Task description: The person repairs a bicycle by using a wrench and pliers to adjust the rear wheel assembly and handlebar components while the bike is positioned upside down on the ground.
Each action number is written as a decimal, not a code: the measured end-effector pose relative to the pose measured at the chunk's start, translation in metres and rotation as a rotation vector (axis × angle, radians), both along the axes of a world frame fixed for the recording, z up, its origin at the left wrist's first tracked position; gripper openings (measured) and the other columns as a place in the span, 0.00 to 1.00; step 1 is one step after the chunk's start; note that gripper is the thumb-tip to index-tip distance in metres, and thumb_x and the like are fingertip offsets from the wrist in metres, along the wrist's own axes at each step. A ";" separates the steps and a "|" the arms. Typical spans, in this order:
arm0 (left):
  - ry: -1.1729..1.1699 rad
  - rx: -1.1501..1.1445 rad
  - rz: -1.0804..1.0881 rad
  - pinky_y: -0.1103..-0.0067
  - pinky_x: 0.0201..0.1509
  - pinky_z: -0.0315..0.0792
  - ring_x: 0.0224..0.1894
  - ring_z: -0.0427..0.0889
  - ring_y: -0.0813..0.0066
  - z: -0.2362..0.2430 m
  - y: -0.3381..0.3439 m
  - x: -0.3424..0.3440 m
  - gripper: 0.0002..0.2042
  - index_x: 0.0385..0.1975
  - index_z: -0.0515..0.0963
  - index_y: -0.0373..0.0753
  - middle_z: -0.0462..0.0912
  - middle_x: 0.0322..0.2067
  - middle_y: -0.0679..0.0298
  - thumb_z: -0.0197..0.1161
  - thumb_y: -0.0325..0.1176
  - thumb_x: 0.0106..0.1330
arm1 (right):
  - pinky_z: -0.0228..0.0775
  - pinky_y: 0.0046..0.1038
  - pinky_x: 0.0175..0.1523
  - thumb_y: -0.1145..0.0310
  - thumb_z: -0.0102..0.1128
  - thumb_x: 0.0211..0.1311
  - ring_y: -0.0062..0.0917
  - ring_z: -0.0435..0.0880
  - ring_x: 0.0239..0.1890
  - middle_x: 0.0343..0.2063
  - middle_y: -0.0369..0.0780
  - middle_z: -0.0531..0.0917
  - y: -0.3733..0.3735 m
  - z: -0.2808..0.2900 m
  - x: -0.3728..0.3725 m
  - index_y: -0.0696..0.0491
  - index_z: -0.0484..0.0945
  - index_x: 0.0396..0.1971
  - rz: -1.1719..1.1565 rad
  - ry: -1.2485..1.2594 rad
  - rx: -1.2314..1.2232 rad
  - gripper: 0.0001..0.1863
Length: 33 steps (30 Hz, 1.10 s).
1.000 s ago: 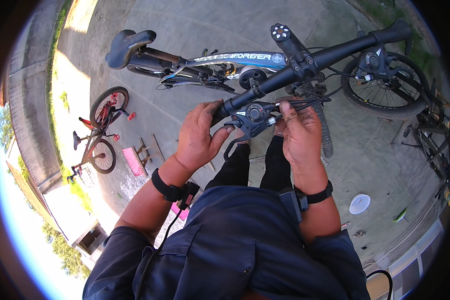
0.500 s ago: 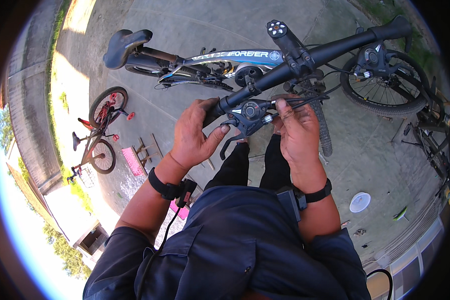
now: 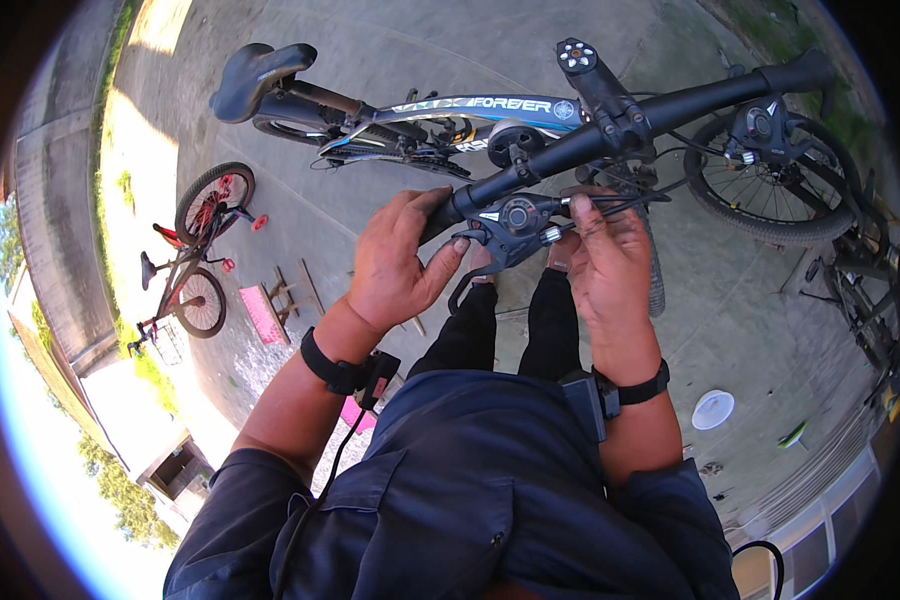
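Observation:
In front of me stands a bicycle with a black, white and blue frame (image 3: 515,107), its handlebar (image 3: 565,152) slanting up to the right. My left hand (image 3: 400,260) has its fingers around the grip at the handlebar's near left end; the thumb rests against the small lever of the black shifter and brake unit (image 3: 518,218). Below that unit hangs the brake lever (image 3: 460,293). My right hand (image 3: 610,260) pinches a black cable (image 3: 625,201) between thumb and fingers where it leaves the unit. The fingers' far side is hidden.
The saddle (image 3: 260,80) lies to the far left, the front tyre (image 3: 657,275) beyond my right hand. A red and black bicycle (image 3: 185,280) and a pink bench (image 3: 263,315) are at left. At right are other bicycles (image 3: 770,190) and a white round dish (image 3: 713,410).
The handlebar and the shifter unit have shifted slightly right in the picture, and both hands with them. Each hand keeps its hold.

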<state>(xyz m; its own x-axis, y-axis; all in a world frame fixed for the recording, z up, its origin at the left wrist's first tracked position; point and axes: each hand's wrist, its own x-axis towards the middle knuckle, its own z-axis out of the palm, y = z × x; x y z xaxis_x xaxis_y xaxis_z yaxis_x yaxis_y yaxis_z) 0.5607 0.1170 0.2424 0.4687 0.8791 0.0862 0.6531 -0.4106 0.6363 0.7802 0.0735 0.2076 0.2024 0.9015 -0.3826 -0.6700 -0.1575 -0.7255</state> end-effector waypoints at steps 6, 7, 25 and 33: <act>-0.007 0.004 0.075 0.67 0.39 0.72 0.35 0.79 0.54 -0.002 0.002 0.006 0.17 0.45 0.75 0.35 0.78 0.34 0.55 0.66 0.35 0.60 | 0.80 0.26 0.27 0.72 0.57 0.68 0.23 0.84 0.29 0.33 0.38 0.83 0.001 -0.002 0.000 0.57 0.78 0.42 -0.016 -0.004 0.018 0.07; -0.015 0.000 0.078 0.67 0.38 0.72 0.35 0.79 0.54 -0.002 0.002 0.006 0.16 0.45 0.75 0.35 0.78 0.34 0.55 0.66 0.35 0.60 | 0.77 0.24 0.31 0.71 0.59 0.68 0.20 0.83 0.31 0.33 0.36 0.83 0.002 -0.001 0.000 0.57 0.78 0.41 -0.008 -0.004 0.013 0.07; -0.041 0.044 0.078 0.67 0.36 0.72 0.33 0.79 0.54 -0.004 0.009 0.007 0.15 0.44 0.76 0.36 0.78 0.31 0.56 0.67 0.34 0.60 | 0.76 0.22 0.39 0.69 0.60 0.67 0.18 0.82 0.36 0.35 0.36 0.82 0.008 0.006 0.001 0.56 0.78 0.42 -0.008 0.010 0.019 0.09; -0.037 0.028 0.089 0.67 0.36 0.72 0.32 0.79 0.54 -0.004 0.010 0.005 0.15 0.44 0.76 0.37 0.78 0.31 0.57 0.66 0.36 0.60 | 0.74 0.20 0.39 0.66 0.59 0.69 0.17 0.81 0.36 0.34 0.35 0.81 0.011 0.009 0.000 0.57 0.77 0.43 0.021 -0.036 0.015 0.10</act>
